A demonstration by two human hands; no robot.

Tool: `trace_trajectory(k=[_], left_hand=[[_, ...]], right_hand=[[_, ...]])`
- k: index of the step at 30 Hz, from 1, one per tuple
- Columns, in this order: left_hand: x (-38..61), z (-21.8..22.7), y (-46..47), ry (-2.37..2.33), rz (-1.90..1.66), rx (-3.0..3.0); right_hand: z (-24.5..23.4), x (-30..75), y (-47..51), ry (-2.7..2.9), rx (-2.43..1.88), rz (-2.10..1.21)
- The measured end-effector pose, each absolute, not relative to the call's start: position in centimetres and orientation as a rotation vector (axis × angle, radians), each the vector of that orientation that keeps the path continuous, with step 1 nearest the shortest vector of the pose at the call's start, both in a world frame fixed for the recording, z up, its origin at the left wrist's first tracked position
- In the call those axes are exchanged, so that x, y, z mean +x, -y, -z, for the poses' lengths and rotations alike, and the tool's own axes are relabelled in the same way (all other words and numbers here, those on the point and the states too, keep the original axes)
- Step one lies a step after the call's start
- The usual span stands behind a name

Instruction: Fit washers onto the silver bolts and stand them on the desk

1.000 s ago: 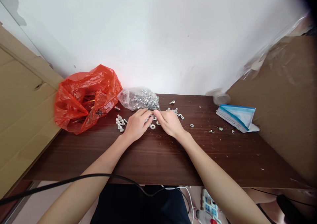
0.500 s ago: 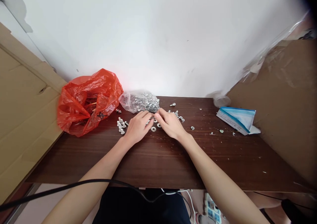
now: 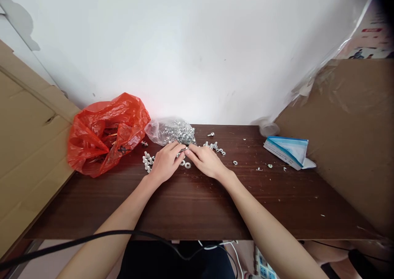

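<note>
My left hand (image 3: 167, 160) is closed in a pinch on a small metal bolt (image 3: 184, 149), largely covered by the fingers. From the other side, my right hand (image 3: 205, 160) pinches the same small piece; whether a nut or washer is on it, I cannot tell. Flat washers (image 3: 187, 165) lie on the table just under the fingertips. Left of my left hand stands a cluster of bolts (image 3: 147, 160). Beyond my right hand are more bolts (image 3: 211, 145) and several nuts (image 3: 221, 151).
A clear bag of small hardware (image 3: 177, 132) lies behind my hands, beside a red plastic bag (image 3: 107, 135). One bolt (image 3: 211, 134) and one nut (image 3: 235, 162) lie apart. A blue-white packet (image 3: 286, 151) rests at right. Cardboard (image 3: 344, 139) flanks the table (image 3: 191, 209); a black cable (image 3: 123, 232) crosses in front.
Both hands have shifted slightly left with their fingertips still together at the bolt. My right hand now covers part of the washers. The whole view has moved a little.
</note>
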State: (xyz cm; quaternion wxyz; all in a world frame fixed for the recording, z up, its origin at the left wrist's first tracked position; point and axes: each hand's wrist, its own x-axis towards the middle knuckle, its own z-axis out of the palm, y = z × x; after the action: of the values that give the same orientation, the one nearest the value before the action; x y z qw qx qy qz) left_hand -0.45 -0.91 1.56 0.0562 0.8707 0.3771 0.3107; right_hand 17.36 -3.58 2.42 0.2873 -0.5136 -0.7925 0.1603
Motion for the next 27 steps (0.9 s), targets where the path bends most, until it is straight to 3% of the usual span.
trace_trajectory(k=[27], left_hand=[[-0.35, -1.54, 1.08, -1.118, -0.833, 2.668]], right_hand=[[-2.88, 17.64, 3.67, 2.113, -1.459, -0.386]])
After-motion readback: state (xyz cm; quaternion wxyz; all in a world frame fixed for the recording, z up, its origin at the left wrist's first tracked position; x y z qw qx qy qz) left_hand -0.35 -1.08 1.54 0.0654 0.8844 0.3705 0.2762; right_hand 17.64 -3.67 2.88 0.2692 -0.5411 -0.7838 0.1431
